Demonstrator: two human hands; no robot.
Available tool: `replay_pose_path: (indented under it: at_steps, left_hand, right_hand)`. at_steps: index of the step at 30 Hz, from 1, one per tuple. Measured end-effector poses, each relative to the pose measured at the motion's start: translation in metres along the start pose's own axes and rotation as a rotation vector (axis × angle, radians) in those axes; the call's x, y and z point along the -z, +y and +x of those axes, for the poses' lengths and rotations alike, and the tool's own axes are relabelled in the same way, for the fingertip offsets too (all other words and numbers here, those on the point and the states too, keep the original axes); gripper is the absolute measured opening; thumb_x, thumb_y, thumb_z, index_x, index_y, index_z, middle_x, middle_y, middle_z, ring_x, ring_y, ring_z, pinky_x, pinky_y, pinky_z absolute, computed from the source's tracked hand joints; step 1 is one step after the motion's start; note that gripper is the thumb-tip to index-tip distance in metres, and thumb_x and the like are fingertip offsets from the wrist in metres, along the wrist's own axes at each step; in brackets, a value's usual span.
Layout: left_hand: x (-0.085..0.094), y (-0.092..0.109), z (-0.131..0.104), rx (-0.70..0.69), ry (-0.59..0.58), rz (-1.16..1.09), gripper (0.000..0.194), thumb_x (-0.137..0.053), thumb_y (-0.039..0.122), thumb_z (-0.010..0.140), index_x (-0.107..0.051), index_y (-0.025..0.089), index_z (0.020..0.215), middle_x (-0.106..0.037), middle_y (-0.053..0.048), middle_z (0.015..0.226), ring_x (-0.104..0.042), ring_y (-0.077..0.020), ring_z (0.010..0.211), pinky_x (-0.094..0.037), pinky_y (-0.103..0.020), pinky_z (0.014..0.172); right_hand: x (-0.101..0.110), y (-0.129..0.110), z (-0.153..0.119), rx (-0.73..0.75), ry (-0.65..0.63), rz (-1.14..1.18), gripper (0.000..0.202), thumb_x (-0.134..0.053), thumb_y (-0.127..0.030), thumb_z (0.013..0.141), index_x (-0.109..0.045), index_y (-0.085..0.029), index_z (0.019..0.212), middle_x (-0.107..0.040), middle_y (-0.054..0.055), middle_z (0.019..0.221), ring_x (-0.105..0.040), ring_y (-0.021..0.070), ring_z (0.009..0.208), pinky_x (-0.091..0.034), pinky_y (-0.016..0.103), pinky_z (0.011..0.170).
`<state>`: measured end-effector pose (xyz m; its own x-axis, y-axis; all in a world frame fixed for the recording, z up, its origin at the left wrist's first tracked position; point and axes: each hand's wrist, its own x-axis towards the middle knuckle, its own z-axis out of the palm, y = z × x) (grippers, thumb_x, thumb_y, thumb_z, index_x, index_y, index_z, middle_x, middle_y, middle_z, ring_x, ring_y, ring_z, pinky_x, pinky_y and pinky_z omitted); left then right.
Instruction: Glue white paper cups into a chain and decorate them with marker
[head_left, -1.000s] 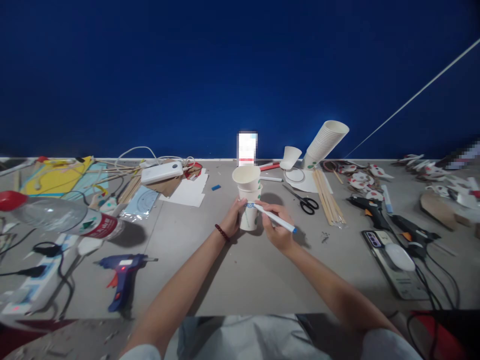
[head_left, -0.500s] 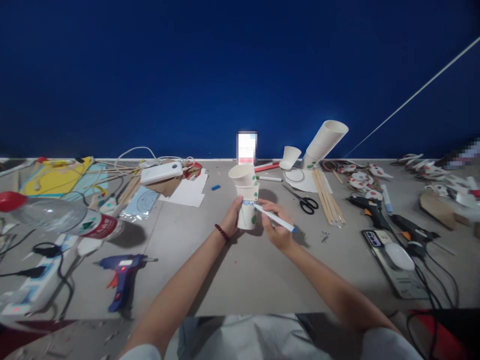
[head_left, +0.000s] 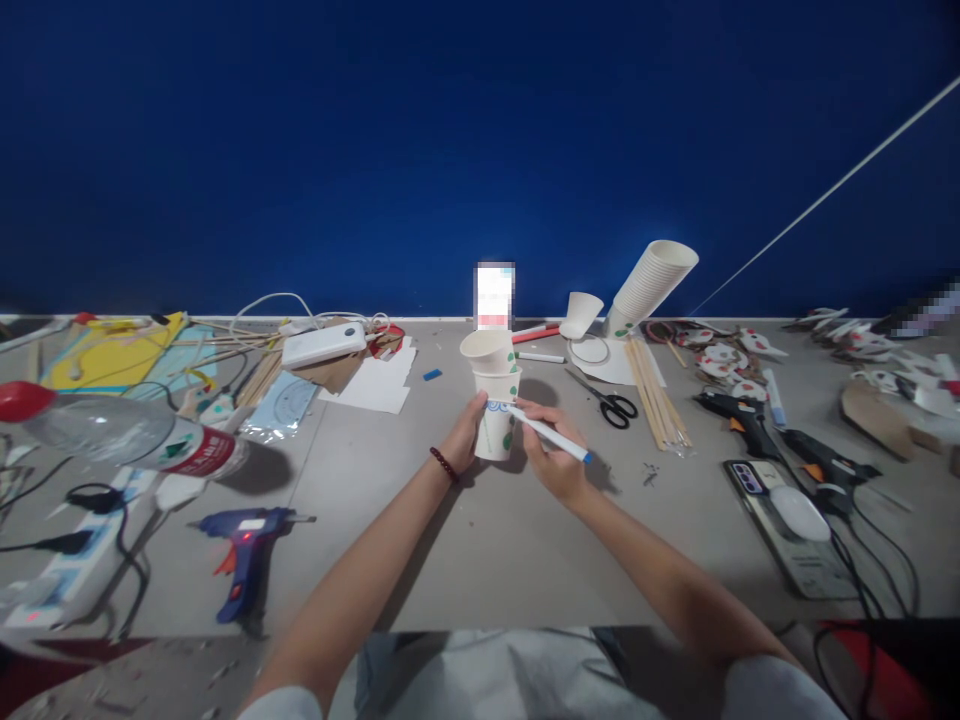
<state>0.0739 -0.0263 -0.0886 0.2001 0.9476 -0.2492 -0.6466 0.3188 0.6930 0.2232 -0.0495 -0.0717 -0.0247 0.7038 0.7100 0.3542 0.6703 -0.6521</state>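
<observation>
A white paper cup with green leaf prints stands in front of me, with blue curled lines drawn near its upper edge. More paper cups sit on top of it, the uppermost tilted to the left. My left hand grips the lower cup from its left side, fingers partly hidden behind it. In my right hand is a white marker with a blue end, its tip against the cup beside the blue lines. A small blue marker cap lies on the table to the left.
Scissors, wooden sticks and a tall stack of cups are at the right, before glue guns and a phone. A blue glue gun, a bottle and a power strip occupy the left.
The marker tip has shifted slightly along the cup's upper edge, and the blue curls there show a little more fully. My left hand keeps its hold.
</observation>
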Motion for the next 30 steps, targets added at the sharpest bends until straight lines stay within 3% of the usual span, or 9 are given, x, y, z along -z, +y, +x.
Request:
replay_pose_path:
  at_steps: [5,15,24,30]
  left_hand:
    - [-0.0011,0.0011,-0.0012,-0.004,0.003,-0.001,0.044,-0.073,0.053,0.083,-0.075,0.011,0.096,-0.08,-0.013,0.099,-0.075,-0.0223,0.086,-0.058,-0.029,0.081]
    - [0.001,0.0,-0.0009,0.002,0.006,0.012,0.045,-0.074,0.054,0.083,-0.075,0.012,0.097,-0.08,-0.011,0.093,-0.075,-0.0205,0.076,-0.057,-0.028,0.07]
    - [-0.0016,0.0021,-0.0024,-0.012,-0.005,0.016,0.044,-0.075,0.054,0.08,-0.075,0.013,0.097,-0.079,-0.013,0.102,-0.075,-0.0258,0.095,-0.058,-0.032,0.085]
    - [-0.0018,0.0036,-0.0031,0.001,-0.004,-0.004,0.043,-0.076,0.053,0.08,-0.075,0.013,0.097,-0.08,-0.012,0.102,-0.075,-0.0243,0.088,-0.058,-0.031,0.081]
  right_hand:
    - [-0.0004,0.0008,-0.0006,-0.017,0.001,0.001,0.006,-0.062,-0.022,0.094,-0.065,-0.024,0.099,-0.081,0.011,0.106,-0.079,0.0257,0.101,-0.066,0.039,0.083]
    - [-0.0007,0.0004,0.0001,-0.031,0.005,-0.006,0.008,-0.063,-0.021,0.093,-0.065,-0.024,0.1,-0.081,0.01,0.105,-0.08,0.0251,0.099,-0.067,0.038,0.081]
    - [-0.0006,0.0001,0.0005,-0.018,-0.008,0.021,0.008,-0.063,-0.018,0.092,-0.065,-0.023,0.099,-0.081,0.011,0.106,-0.079,0.026,0.1,-0.066,0.04,0.084]
    - [0.0002,0.0001,0.0001,-0.028,-0.032,0.009,0.007,-0.064,-0.019,0.092,-0.064,-0.023,0.098,-0.08,0.012,0.107,-0.079,0.0263,0.1,-0.065,0.039,0.083]
